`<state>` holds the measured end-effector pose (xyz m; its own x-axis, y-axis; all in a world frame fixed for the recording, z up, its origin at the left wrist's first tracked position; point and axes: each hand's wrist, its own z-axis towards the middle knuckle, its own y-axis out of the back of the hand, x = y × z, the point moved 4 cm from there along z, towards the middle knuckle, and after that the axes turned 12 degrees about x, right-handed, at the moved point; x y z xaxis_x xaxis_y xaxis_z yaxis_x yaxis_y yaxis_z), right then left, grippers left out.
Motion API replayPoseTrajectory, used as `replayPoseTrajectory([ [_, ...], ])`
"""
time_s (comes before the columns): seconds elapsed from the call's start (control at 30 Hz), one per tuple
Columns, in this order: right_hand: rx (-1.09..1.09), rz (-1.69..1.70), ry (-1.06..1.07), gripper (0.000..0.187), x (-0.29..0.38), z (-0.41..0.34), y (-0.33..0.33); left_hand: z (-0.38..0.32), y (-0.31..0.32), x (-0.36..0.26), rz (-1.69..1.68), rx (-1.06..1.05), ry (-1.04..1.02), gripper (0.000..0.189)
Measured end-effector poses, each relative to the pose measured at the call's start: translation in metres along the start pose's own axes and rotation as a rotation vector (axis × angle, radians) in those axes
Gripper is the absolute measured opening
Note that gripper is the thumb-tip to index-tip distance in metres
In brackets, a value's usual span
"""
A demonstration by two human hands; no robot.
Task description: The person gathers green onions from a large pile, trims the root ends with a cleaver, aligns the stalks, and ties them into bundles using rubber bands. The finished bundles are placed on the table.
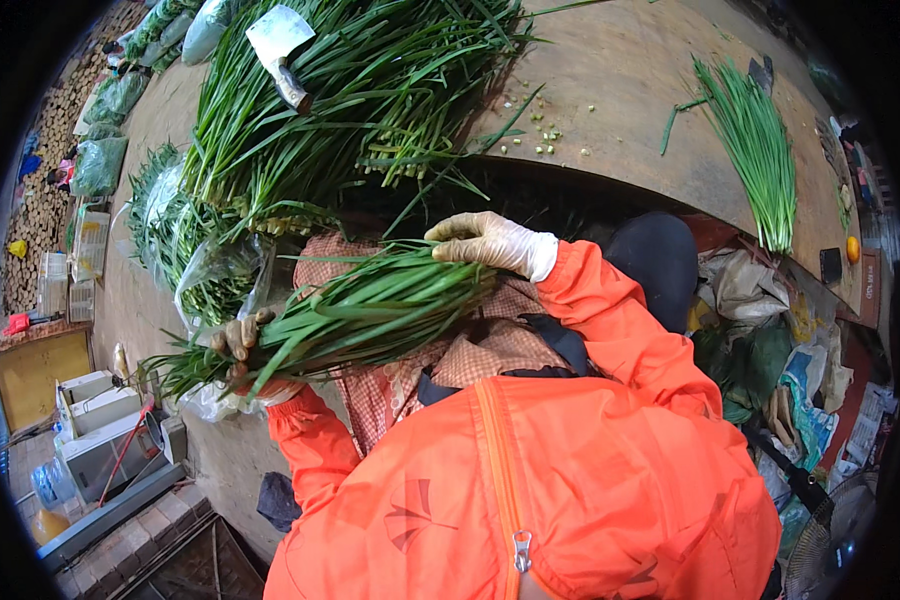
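Observation:
A bunch of long green garlic chives (375,307) lies across my lap, over a checked apron (465,360). My left hand (244,341), in a soiled glove, is wrapped around its leafy end at the left. Over the bunch's upper edge is my right hand (487,244) in a stained pale glove. Its thumb and fingers are slightly apart, with nothing visible between them. Just beyond lies a big heap of chives (330,97), cut ends towards me. A cleaver (281,56) with a dark handle rests on top of the heap.
Small cut stem pieces (547,135) are scattered on the wooden board (615,82). Another chive bunch (754,150) lies on its right side. Bagged greens (202,255) stand to the left. At lower right are crumpled sacks (750,285) and a fan (832,532).

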<state>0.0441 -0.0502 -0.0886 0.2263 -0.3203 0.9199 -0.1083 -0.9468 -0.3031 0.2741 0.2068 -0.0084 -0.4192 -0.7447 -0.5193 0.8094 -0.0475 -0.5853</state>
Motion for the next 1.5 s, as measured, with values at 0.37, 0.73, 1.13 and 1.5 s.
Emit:
replayPoseTrajectory([
  [0.37, -0.435, -0.258, 0.235, 0.02, -0.059, 0.006, 0.027, 0.029, -0.063, 0.0, -0.026, 0.381, 0.025, 0.019],
  [0.73, -0.124, -0.293, 0.339, 0.06, -0.022, -0.008, 0.024, 0.041, -0.104, -0.019, -0.007, 0.385, -0.004, 0.013],
  [1.13, -0.275, 0.214, -0.197, 0.044, -0.085, 0.0, 0.03, 0.02, -0.044, -0.039, -0.108, -0.014, -0.154, 0.016],
  [1.5, -0.152, 0.432, 0.16, 0.038, -0.006, 0.009, -0.012, -0.109, 0.114, -0.032, 0.094, -1.073, 0.047, 0.028],
])
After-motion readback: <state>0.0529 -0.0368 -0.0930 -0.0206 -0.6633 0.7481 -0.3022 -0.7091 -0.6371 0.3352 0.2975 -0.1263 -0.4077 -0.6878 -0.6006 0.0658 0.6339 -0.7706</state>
